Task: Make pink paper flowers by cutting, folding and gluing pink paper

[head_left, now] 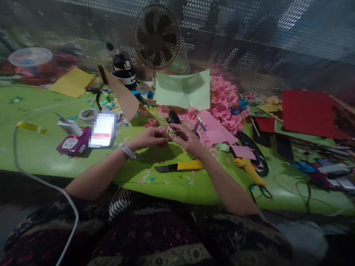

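My left hand (pixel 154 138), with a white watch band at the wrist, pinches thumb and fingers together over the green table. Close against its fingertips is my right hand (pixel 186 139), its fingers bent inward. Whatever lies between the fingers is too small and dim to make out. Just beyond them are black-handled scissors (pixel 174 117) and a pink paper flower (pixel 151 123). A yellow-handled knife (pixel 190 165) lies on the near side, below the hands. Pink paper sheets (pixel 216 129) rest to the right, near a heap of pink paper flowers (pixel 223 97).
A phone (pixel 102 131) and a purple socket block (pixel 71 144) stand left, with a white cable (pixel 44 177) crossing the table edge. A yellow glue gun (pixel 249 171) lies right. Behind are a fan (pixel 156 36), a black bottle (pixel 123 70), a pale green sheet (pixel 182 89) and red paper (pixel 308 113).
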`<state>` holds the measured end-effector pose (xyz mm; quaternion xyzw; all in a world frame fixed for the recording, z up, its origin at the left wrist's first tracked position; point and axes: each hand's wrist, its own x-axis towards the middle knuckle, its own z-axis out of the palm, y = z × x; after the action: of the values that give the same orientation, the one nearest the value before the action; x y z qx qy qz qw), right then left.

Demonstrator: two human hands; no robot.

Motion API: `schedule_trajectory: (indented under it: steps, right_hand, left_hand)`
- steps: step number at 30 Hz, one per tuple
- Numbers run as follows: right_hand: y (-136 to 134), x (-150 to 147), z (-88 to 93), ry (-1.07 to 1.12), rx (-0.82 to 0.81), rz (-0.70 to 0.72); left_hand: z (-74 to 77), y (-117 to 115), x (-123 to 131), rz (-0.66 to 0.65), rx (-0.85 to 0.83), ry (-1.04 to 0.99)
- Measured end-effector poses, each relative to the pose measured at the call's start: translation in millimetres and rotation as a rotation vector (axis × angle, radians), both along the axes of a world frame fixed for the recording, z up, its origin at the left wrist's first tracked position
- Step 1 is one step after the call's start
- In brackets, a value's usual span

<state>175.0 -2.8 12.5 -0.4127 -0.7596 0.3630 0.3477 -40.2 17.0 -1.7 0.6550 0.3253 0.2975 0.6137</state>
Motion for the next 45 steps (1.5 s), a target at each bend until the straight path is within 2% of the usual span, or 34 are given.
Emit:
schedule_trajectory:
  steps: [4, 11, 17, 24, 30, 33, 39, 45]
  right_hand:
    - [0, -2, -2.1, -0.061, -0.008, -0.017]
    - [4, -1, 0.5, 0.128, -0.209, -0.096]
    - [6, 1, 3.2, 0.165, -0.206, -0.136]
    - [11, 3, -2.2, 0.148, -0.195, -0.172]
    - [10, 5, 0.2, 0.157, -0.172, -0.142]
    - [16, 15, 5.0, 0.19, -0.171, -0.188]
    - [42, 50, 6.8, 0.279, -0.03, -0.426]
    - [49, 75, 6.8, 0.008, 0.138, -0.576]
  left_hand:
    - [3.9, 0, -2, -0.009, 0.047, 0.01]
    - [7.4, 1, -4, -0.024, 0.046, 0.03]
    - [6.0, 4, -7, 0.02, -0.005, 0.004]
    - [5.9, 7, -11, 0.064, -0.025, 0.014]
    - [6.1, 6, -10, 0.084, -0.054, -0.004]
    - [9.1, 5, -11, 0.147, -0.079, -0.066]
    - [8.7, 7, -12, 0.311, -0.138, -0.224]
    - [5.6, 13, -14, 0.477, -0.155, -0.381]
